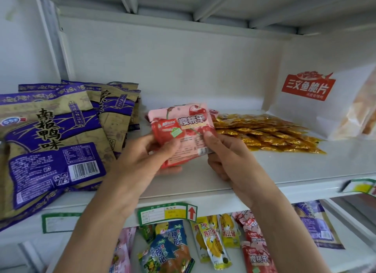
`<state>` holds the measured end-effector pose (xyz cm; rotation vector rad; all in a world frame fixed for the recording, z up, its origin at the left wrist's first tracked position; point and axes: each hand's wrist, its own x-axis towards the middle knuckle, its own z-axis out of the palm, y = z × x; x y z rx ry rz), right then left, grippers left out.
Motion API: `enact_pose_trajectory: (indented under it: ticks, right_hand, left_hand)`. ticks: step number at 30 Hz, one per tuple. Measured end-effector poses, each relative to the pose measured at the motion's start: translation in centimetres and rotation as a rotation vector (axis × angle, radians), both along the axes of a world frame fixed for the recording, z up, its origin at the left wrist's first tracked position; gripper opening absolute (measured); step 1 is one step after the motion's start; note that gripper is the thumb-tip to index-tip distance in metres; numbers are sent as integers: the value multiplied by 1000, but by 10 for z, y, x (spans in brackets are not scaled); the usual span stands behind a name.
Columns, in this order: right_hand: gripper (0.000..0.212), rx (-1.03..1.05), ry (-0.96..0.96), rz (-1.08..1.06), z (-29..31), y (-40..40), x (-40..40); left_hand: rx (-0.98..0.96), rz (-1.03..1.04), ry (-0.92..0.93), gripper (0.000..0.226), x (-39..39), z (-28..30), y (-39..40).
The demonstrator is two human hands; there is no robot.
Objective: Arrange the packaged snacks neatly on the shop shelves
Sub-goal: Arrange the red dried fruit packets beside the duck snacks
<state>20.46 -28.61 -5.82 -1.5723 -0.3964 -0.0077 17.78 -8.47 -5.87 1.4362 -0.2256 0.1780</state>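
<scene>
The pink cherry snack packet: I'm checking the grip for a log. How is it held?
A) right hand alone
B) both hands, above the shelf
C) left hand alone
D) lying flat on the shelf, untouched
B: the left hand and the right hand each pinch a lower corner of the pink cherry snack packet, holding it above the white shelf.

Purple duck packs (46,142) cut off at left edge. White fish-crisp bag (317,101) clipped at right. Lower-shelf packets (213,244) run off the bottom. Fine print on red cherry packet (183,130) blurred, its lower corners hidden under thumbs. Price label (166,212) text unreadable.
</scene>
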Motion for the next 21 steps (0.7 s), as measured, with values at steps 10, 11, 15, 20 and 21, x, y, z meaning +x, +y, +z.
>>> enact_pose_trajectory:
  ticks: [10,11,15,20,21]
  right_hand:
    - [35,68,110,25,0,-6,4]
    - [36,63,109,32,1,-6,4]
    - [39,31,95,47,-2,-5,6]
    - [45,39,102,61,-4,-6,6]
    - [47,43,89,71,-3,-7,5]
  left_hand:
    - [-23,224,-52,15,2,-1,-2]
    - [-14,236,-58,15,2,-1,-2]
    - [21,257,-71,14,3,-4,-4]
    - [55,291,-64,14,7,-8,-4]
    - [50,296,-66,15,7,-7,-4]
